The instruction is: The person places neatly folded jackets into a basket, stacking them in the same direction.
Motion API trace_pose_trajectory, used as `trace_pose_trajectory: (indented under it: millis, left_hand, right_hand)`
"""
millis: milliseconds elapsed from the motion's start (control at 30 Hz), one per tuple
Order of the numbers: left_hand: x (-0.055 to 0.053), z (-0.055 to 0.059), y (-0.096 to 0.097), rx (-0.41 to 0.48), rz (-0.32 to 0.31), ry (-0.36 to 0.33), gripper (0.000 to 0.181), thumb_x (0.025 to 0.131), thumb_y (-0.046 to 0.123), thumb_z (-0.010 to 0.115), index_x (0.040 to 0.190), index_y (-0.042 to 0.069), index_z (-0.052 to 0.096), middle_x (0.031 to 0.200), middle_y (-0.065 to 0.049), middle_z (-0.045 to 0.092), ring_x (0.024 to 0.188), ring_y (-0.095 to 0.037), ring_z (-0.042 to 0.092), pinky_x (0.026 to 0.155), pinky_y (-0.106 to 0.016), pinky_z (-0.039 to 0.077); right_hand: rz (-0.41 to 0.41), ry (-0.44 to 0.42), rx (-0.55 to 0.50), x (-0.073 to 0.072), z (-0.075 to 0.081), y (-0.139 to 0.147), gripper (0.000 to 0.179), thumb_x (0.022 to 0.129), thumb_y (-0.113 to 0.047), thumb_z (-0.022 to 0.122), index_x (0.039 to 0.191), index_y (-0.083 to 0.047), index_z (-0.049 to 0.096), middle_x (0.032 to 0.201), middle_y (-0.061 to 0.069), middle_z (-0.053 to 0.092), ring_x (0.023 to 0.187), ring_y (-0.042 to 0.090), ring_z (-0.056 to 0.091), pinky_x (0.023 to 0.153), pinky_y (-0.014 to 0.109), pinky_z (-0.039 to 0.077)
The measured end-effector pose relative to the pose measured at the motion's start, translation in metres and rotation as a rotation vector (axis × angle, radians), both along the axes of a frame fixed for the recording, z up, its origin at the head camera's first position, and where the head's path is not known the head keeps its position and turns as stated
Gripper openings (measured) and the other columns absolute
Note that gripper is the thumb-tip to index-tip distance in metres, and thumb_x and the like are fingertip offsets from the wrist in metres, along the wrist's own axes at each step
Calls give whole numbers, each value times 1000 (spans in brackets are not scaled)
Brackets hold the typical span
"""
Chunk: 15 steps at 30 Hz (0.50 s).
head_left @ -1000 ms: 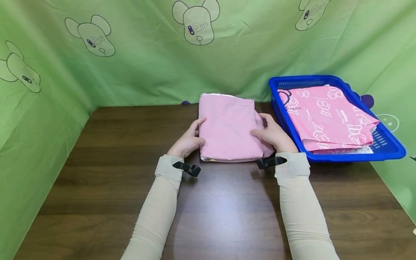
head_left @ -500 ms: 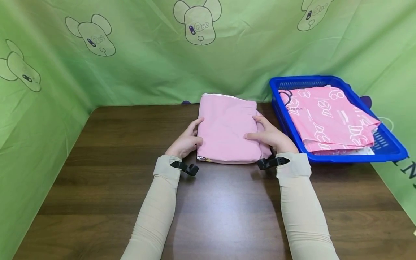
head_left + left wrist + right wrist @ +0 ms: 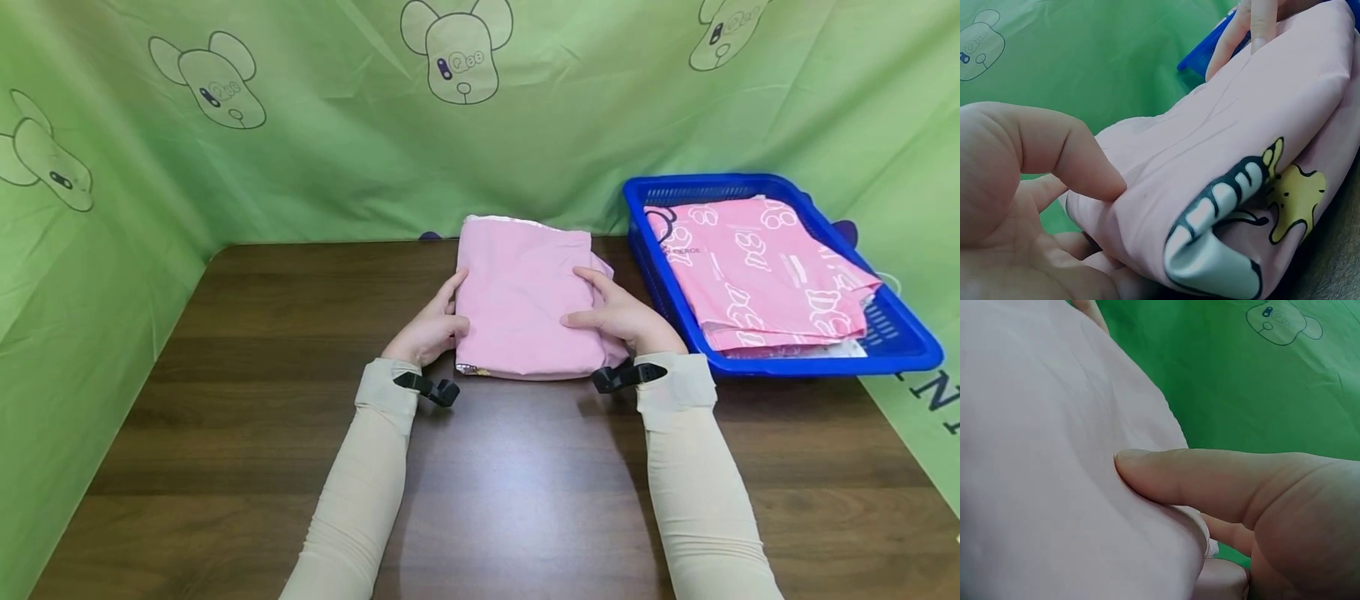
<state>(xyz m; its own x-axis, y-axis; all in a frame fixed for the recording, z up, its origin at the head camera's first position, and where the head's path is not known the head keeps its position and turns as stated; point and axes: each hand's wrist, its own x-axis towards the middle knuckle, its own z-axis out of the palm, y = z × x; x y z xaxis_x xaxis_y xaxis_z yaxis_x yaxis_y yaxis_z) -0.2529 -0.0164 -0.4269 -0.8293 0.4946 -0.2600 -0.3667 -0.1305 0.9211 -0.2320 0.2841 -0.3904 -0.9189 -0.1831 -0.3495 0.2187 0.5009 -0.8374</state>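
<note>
A folded pink cloth [image 3: 521, 300] lies on the table between my two hands, with a white strip along its far edge. In the left wrist view, a fold at the near corner of the cloth [image 3: 1222, 156] shows black, white and yellow cartoon print. My left hand [image 3: 429, 329] pinches the left edge, thumb on top and some fingers below. On the other side, my right hand [image 3: 633, 317] grips the right part. Its thumb [image 3: 1154, 475] presses into the top surface, and its index fingertip also touches the top. The remaining right fingers are mostly hidden by the cloth.
At the right stands a blue plastic basket [image 3: 892, 360] holding pink packages [image 3: 757, 275] with white print. A green curtain [image 3: 322, 150] with bear-head outlines hangs behind and beside the brown wooden table [image 3: 262, 400].
My right hand has slid left over the cloth, and its index finger now lies on the top surface instead of at the right edge. The left hand has stayed nearly still.
</note>
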Motion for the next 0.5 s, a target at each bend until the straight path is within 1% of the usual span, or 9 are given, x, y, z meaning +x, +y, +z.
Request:
trace_pose_trajectory:
  millis: [67, 133, 233, 300, 400, 500]
  left_hand:
    - [0, 0, 1, 17, 0, -10, 105, 79, -20, 40, 163, 38, 14, 152, -15, 32, 82, -18, 47, 78, -35, 45]
    - [0, 1, 1, 27, -2, -17, 104, 80, -19, 41, 162, 39, 14, 155, -14, 29, 86, -19, 48, 82, -38, 45]
    - [0, 1, 2, 44, -9, -35, 103, 83, -19, 42, 162, 41, 14, 160, -11, 24, 103, -24, 48, 90, -46, 45]
    - [0, 1, 2, 41, -9, -43, 102, 86, -19, 44, 161, 43, 14, 160, -13, 25, 113, -28, 48, 95, -51, 45]
    - [0, 0, 2, 28, -6, -44, 101, 88, -18, 48, 161, 44, 15, 158, -14, 29, 116, -31, 49, 94, -52, 48]
    - [-1, -1, 1, 21, 2, -41, 100, 90, -18, 50, 161, 43, 15, 156, -14, 32, 113, -30, 53, 87, -47, 53]
  right_hand:
    - [-4, 7, -7, 0, 1, 0, 97, 91, -17, 74, 164, -16, 11, 167, 22, 3, 153, 40, 2, 122, 61, 7]
    - [-8, 12, -16, 1, 1, 0, 97, 91, -15, 74, 164, -16, 11, 167, 22, 2, 152, 41, 2, 122, 61, 8]
    - [-20, 12, -55, 2, 2, 0, 96, 90, -12, 75, 164, -17, 13, 167, 21, 0, 151, 40, 6, 122, 58, 11]
    - [-26, 10, -84, 3, 2, -1, 97, 89, -9, 75, 164, -17, 14, 167, 21, 1, 150, 39, 10, 122, 56, 14]
    - [-15, 6, -104, 3, 1, -2, 98, 89, -8, 75, 164, -16, 14, 167, 21, 1, 150, 39, 10, 122, 55, 15]
    - [9, 14, -79, 2, 1, -2, 98, 89, -10, 76, 164, -14, 13, 167, 21, 1, 152, 38, 6, 123, 55, 10]
